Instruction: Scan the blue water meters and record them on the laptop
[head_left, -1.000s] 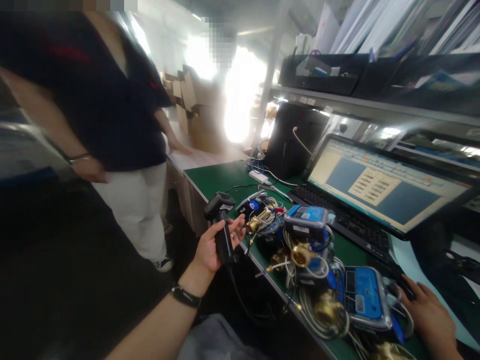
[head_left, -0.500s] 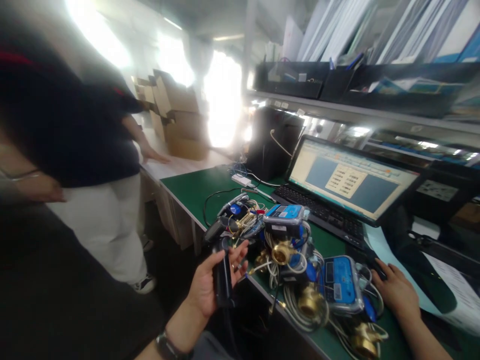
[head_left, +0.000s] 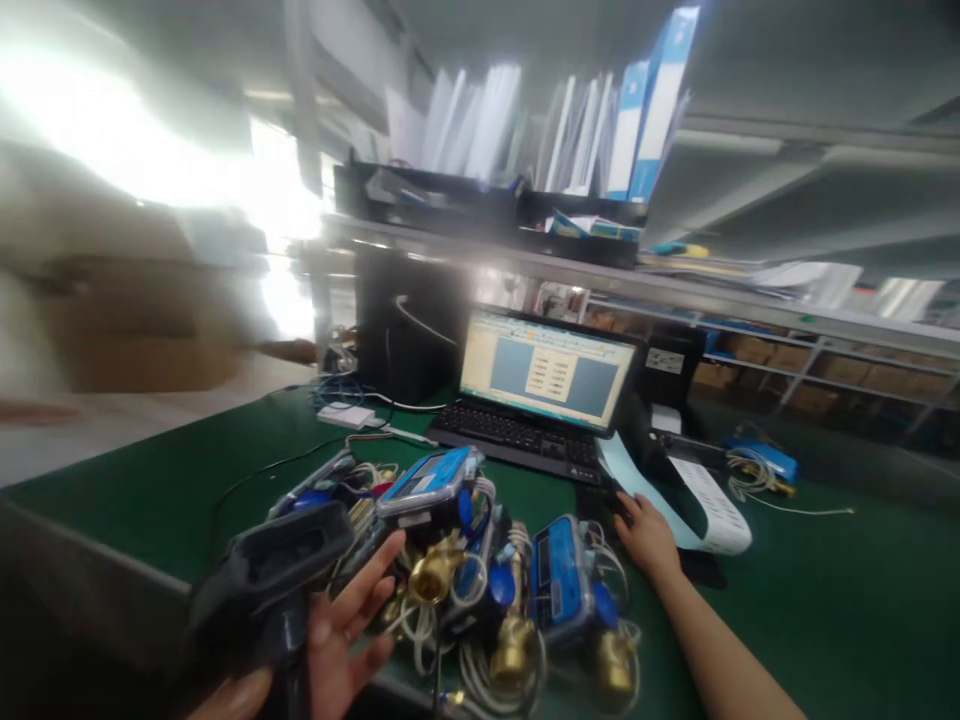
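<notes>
My left hand [head_left: 330, 645] grips the handle of a black handheld barcode scanner [head_left: 274, 575] at the lower left, with the fingers partly spread around it. The scanner's head sits just left of a pile of blue-faced water meters [head_left: 559, 580] with brass fittings and coiled cables on the green table [head_left: 825, 600]. My right hand [head_left: 645, 535] rests on the table right of the pile, in front of the open laptop [head_left: 544, 390]; what lies under it I cannot tell.
A black computer tower [head_left: 409, 320] stands left of the laptop. A white label printer with paper [head_left: 709, 505] sits to the right. Black trays with folders fill the shelf [head_left: 517, 205] above. The left side is blurred, with cardboard boxes [head_left: 127, 330].
The view has swung right, so the standing person has left the picture. My left hand with the scanner now sits lower and closer. My right hand stays by the laptop.
</notes>
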